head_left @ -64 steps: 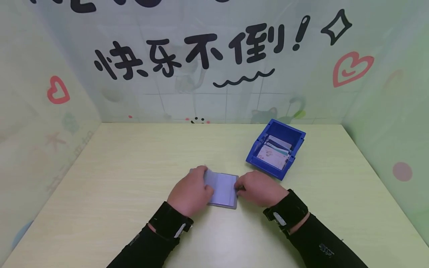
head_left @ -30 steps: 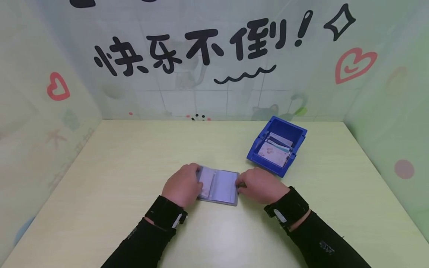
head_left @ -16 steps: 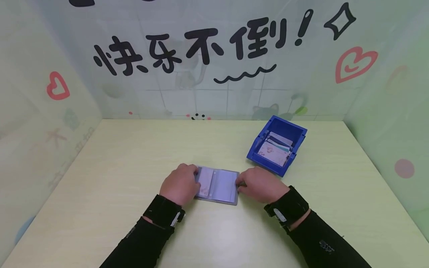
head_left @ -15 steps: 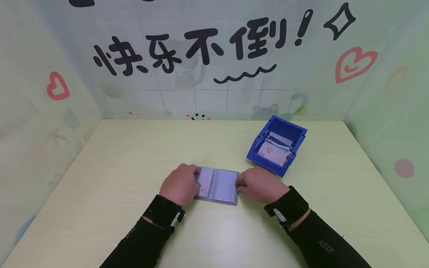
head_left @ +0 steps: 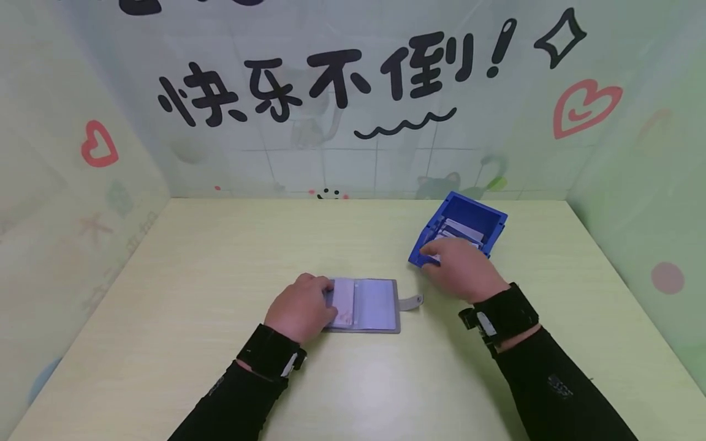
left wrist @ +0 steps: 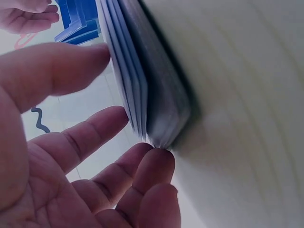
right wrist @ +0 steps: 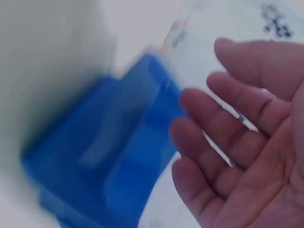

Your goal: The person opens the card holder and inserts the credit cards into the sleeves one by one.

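Note:
A small grey card holder [head_left: 377, 305] lies spread out on the table with clear sleeves, and its snap strap [head_left: 410, 302] sticks out to the right. A pale card shows in the left-hand sleeve. My left hand [head_left: 301, 309] holds the holder's left side; in the left wrist view the thumb [left wrist: 71, 66] is on the sleeves and fingertips touch the edge. My right hand [head_left: 462, 267] is over the front of a blue bin [head_left: 471, 214] containing several cards [head_left: 463, 229], partly hidden by the hand. Its fingers [right wrist: 218, 123] are loosely bent around nothing.
The light wooden table [head_left: 231, 257] meets a printed backdrop [head_left: 353, 165] along its rear edge. Side panels [head_left: 651, 214] stand at the left and right. The blue bin is at the back right, behind the card holder.
My right hand has let go of the card holder's right edge and moved up and right to the blue bin, uncovering the strap. My left hand stays at the holder, which now lies straighter.

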`<act>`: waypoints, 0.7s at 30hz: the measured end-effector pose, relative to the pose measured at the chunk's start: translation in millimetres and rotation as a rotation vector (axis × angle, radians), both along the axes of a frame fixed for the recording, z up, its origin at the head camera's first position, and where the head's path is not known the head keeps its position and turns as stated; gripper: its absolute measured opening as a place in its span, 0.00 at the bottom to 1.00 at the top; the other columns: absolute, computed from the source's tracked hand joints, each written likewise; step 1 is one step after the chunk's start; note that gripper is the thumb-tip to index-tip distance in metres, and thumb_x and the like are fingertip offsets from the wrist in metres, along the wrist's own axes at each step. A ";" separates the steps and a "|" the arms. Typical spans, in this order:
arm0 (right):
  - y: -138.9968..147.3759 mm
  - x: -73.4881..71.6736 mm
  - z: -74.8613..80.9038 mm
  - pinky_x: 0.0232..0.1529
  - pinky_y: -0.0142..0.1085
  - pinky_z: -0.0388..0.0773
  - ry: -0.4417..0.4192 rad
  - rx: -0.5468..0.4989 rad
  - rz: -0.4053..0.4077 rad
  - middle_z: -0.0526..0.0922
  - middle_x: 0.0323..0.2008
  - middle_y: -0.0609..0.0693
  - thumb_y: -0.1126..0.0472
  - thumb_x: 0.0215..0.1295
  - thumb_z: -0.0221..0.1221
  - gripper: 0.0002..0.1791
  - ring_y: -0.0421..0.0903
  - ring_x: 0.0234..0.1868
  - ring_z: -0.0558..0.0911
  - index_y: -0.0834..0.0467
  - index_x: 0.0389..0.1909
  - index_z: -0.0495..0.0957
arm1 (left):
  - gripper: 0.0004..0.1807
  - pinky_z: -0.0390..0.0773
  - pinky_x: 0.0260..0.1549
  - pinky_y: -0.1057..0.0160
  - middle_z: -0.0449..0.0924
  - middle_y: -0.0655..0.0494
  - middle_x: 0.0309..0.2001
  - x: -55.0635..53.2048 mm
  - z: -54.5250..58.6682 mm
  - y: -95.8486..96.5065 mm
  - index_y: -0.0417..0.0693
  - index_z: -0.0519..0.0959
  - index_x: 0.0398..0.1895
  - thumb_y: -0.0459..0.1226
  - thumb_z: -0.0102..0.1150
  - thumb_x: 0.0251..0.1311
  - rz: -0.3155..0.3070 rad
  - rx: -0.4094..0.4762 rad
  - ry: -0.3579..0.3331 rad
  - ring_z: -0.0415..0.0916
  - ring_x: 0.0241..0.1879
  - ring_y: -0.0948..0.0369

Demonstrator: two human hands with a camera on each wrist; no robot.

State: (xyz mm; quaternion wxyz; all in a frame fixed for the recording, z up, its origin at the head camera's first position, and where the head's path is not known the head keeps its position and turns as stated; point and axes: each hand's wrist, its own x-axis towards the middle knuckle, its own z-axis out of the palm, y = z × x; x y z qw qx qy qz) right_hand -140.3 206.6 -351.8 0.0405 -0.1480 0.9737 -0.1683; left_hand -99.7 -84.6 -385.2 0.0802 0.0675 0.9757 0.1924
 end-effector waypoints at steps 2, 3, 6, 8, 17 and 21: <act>11.0 -9.1 2.6 0.61 0.58 0.81 0.043 0.048 -0.046 0.87 0.57 0.63 0.59 0.74 0.63 0.19 0.63 0.60 0.84 0.64 0.60 0.84 | 0.26 0.85 0.48 0.52 0.80 0.41 0.60 0.5 -0.1 -0.1 0.44 0.82 0.63 0.43 0.71 0.64 -0.004 0.004 -0.003 0.80 0.41 0.53; 15.9 -13.6 3.1 0.60 0.58 0.81 0.057 0.077 -0.062 0.87 0.56 0.64 0.59 0.73 0.63 0.19 0.64 0.60 0.85 0.65 0.60 0.84 | 0.26 0.85 0.48 0.52 0.80 0.41 0.60 0.7 -0.1 -0.1 0.44 0.82 0.64 0.43 0.71 0.64 -0.005 0.007 -0.004 0.80 0.41 0.53; 27.7 -25.1 1.4 0.57 0.60 0.83 0.059 0.142 -0.101 0.87 0.55 0.66 0.57 0.73 0.64 0.21 0.66 0.56 0.86 0.66 0.60 0.83 | 0.29 0.84 0.49 0.52 0.79 0.41 0.61 1.1 -0.7 0.0 0.44 0.81 0.65 0.45 0.73 0.61 -0.011 0.020 -0.005 0.80 0.42 0.52; 31.3 -32.6 -3.3 0.57 0.62 0.81 0.039 0.177 -0.114 0.87 0.55 0.67 0.56 0.73 0.64 0.22 0.67 0.54 0.86 0.65 0.60 0.84 | 0.31 0.85 0.50 0.51 0.78 0.40 0.62 1.5 -1.5 -0.5 0.45 0.81 0.66 0.45 0.75 0.60 -0.014 0.032 -0.009 0.80 0.43 0.52; 30.9 -54.4 -15.3 0.55 0.62 0.73 -0.014 0.301 -0.127 0.89 0.36 0.58 0.54 0.73 0.61 0.15 0.62 0.41 0.85 0.62 0.40 0.87 | 0.36 0.85 0.51 0.49 0.78 0.41 0.63 2.8 -4.2 -0.5 0.47 0.80 0.67 0.49 0.79 0.55 -0.033 0.035 0.002 0.80 0.48 0.49; 31.6 -57.3 -16.6 0.53 0.61 0.73 -0.004 0.327 -0.140 0.87 0.31 0.57 0.53 0.72 0.61 0.14 0.60 0.38 0.84 0.60 0.32 0.85 | 0.37 0.83 0.53 0.47 0.78 0.42 0.64 2.0 -4.6 -0.1 0.48 0.81 0.67 0.51 0.79 0.55 -0.051 0.001 0.031 0.79 0.53 0.45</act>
